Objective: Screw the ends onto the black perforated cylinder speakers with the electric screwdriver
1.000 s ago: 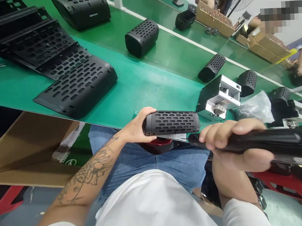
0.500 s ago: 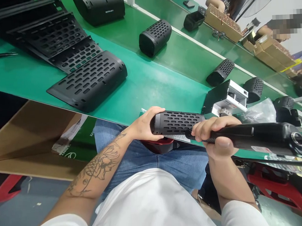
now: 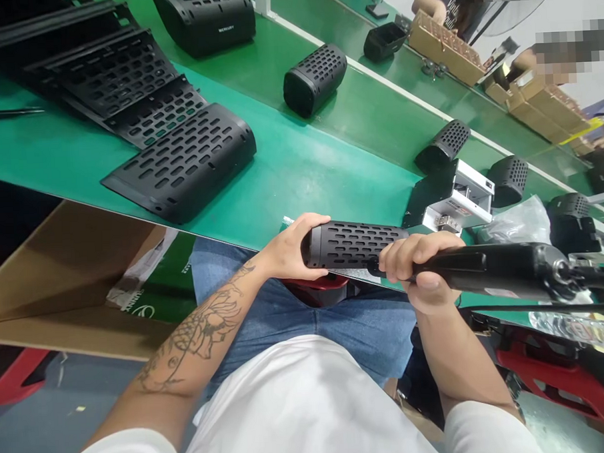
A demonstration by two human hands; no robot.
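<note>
Both hands closed: left hand (image 3: pixel 290 248) wraps the left end of the black perforated speaker shell (image 3: pixel 355 244), right hand (image 3: pixel 418 265) fisted round the black electric screwdriver (image 3: pixel 504 274), lying near-horizontal and running off to the right of frame. Shell sits lengthwise at the near edge of the green desk (image 3: pixel 299 166), centre frame, just above the person's lap. Change over the last second: the right hand has slid left along with the tool; a second ago a clear gap showed between the tool's nose and the shell's right end, now the knuckles sit against that end and the tip is hidden behind the fingers. Left hand and shell barely moved. My read: the driver is being brought onto the right end of the shell, contact made or about to be; can't tell if the bit is seated. Around it: flat perforated grille panels (image 3: pixel 179 162) upper left, a short assembled speaker (image 3: pixel 314 79) top centre, a black-and-white metal fixture (image 3: pixel 455 196) right of centre, another person's hand at a cardboard tray (image 3: pixel 444 43) top right.
</note>
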